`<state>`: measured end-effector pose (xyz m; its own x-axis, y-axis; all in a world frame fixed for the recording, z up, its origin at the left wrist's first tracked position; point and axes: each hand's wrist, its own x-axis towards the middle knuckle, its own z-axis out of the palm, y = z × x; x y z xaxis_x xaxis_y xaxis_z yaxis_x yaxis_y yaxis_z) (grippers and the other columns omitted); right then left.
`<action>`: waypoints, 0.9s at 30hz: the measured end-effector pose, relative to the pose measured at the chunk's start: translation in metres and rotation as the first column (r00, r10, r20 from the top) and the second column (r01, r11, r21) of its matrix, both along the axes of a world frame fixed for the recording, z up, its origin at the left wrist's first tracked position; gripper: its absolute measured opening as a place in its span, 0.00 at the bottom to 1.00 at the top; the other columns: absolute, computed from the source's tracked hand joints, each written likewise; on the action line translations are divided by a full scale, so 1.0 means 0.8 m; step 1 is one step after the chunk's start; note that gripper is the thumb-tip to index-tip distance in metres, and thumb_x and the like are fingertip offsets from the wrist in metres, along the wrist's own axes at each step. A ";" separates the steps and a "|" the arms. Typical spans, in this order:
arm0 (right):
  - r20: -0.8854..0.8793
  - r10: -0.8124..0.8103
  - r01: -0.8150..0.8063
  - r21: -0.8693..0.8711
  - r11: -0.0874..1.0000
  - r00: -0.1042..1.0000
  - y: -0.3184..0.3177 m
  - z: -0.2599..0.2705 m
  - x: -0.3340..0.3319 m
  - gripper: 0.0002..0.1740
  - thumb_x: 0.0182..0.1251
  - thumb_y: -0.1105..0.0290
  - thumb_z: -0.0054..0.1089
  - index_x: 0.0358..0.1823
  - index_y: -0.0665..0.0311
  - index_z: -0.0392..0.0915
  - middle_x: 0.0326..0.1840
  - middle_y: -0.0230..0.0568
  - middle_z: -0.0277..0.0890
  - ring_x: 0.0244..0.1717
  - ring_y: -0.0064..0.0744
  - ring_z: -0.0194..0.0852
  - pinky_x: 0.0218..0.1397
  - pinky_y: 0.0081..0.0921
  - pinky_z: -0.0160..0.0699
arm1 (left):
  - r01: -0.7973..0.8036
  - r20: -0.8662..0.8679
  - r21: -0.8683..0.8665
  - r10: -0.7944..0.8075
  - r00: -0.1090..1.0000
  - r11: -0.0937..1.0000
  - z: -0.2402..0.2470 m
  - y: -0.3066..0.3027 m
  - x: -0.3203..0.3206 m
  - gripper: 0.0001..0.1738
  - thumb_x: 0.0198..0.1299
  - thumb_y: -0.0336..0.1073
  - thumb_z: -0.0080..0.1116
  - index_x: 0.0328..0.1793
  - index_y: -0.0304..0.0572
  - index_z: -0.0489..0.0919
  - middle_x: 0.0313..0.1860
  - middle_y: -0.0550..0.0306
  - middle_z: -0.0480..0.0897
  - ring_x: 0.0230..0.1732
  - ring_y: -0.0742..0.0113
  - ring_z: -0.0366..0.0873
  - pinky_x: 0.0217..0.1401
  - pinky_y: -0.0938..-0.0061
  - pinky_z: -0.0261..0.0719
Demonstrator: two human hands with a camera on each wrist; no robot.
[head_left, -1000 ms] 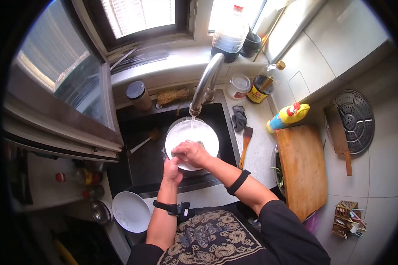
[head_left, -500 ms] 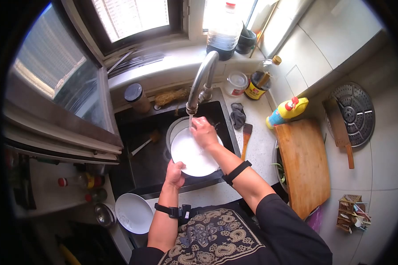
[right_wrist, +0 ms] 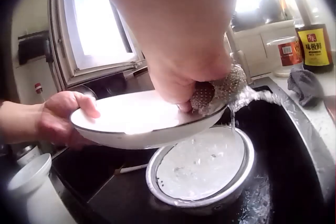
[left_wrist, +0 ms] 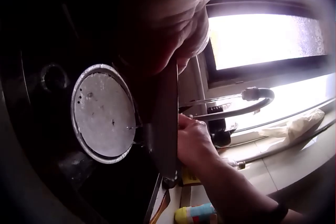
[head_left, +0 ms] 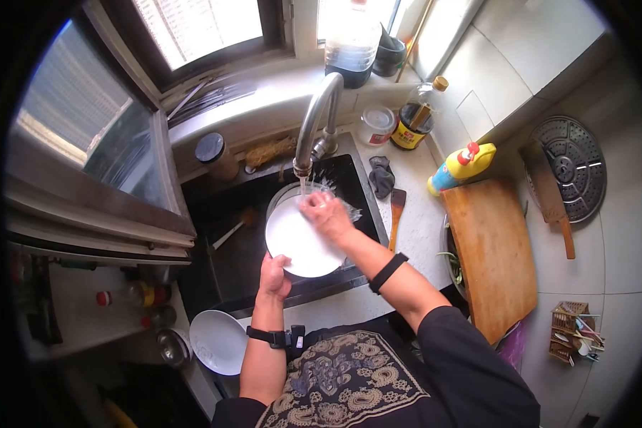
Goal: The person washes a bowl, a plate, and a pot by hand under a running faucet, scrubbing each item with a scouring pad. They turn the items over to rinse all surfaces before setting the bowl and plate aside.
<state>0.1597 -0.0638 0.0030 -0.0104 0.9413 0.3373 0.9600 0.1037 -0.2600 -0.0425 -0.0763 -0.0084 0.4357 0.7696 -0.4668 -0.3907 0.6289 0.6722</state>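
A white plate is held tilted under the running faucet. My left hand grips its near left edge, thumb on top. In the right wrist view my right hand holds a metallic mesh scrubber against the plate's inner surface near the rim, and water splashes off it. Below the plate, a metal pot filled with cloudy water stands in the black sink; the left wrist view shows the pot beside the plate's underside.
Another white plate sits left of my body. Right of the sink are a dark cloth, a wooden spatula, a yellow bottle and a leaning cutting board. A white-handled brush lies in the sink.
The plate has come up from low in the sink, tilted, and shifted slightly left. My right hand has moved from near my left hand to the plate's far side; water now sprays to the right.
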 end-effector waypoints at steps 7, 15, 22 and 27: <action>-0.317 0.025 -0.141 -0.350 0.926 0.948 -0.060 -0.005 -0.033 0.08 0.59 0.64 0.60 0.36 0.59 0.79 0.34 0.48 0.78 0.39 0.49 0.80 0.42 0.42 0.79 | -0.188 0.116 -0.045 0.192 0.974 0.981 0.007 0.011 0.013 0.24 0.64 0.32 0.47 0.67 0.35 0.66 0.58 0.48 0.76 0.58 0.54 0.75 0.64 0.59 0.73; -0.458 0.141 -0.301 -0.299 0.906 0.878 -0.064 0.029 -0.058 0.08 0.58 0.62 0.59 0.35 0.57 0.78 0.36 0.47 0.79 0.40 0.49 0.80 0.44 0.43 0.79 | -0.157 0.180 -0.037 0.162 0.970 0.987 -0.019 0.017 -0.006 0.28 0.74 0.47 0.42 0.71 0.34 0.63 0.64 0.47 0.74 0.64 0.52 0.72 0.68 0.59 0.69; 0.023 -0.099 0.102 -0.192 0.976 0.995 -0.010 -0.015 0.017 0.07 0.55 0.65 0.58 0.30 0.59 0.78 0.33 0.47 0.78 0.35 0.51 0.81 0.35 0.45 0.82 | -0.109 0.066 -0.010 0.110 0.992 0.994 -0.004 0.005 0.003 0.27 0.72 0.42 0.46 0.70 0.33 0.63 0.64 0.48 0.74 0.63 0.54 0.73 0.69 0.60 0.69; -0.087 -0.018 -0.023 -0.446 0.895 0.996 -0.052 -0.010 -0.018 0.10 0.58 0.62 0.59 0.33 0.61 0.80 0.36 0.51 0.78 0.39 0.53 0.81 0.39 0.48 0.81 | -0.219 0.035 0.017 0.219 0.975 0.976 0.002 0.009 0.003 0.25 0.70 0.38 0.48 0.69 0.33 0.65 0.62 0.48 0.75 0.61 0.55 0.75 0.65 0.61 0.73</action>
<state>0.1456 -0.1055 -0.0050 -0.0030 0.9929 -0.1186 0.9317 -0.0403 -0.3610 -0.0398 -0.0693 -0.0068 0.2704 0.8573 -0.4382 -0.5394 0.5119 0.6686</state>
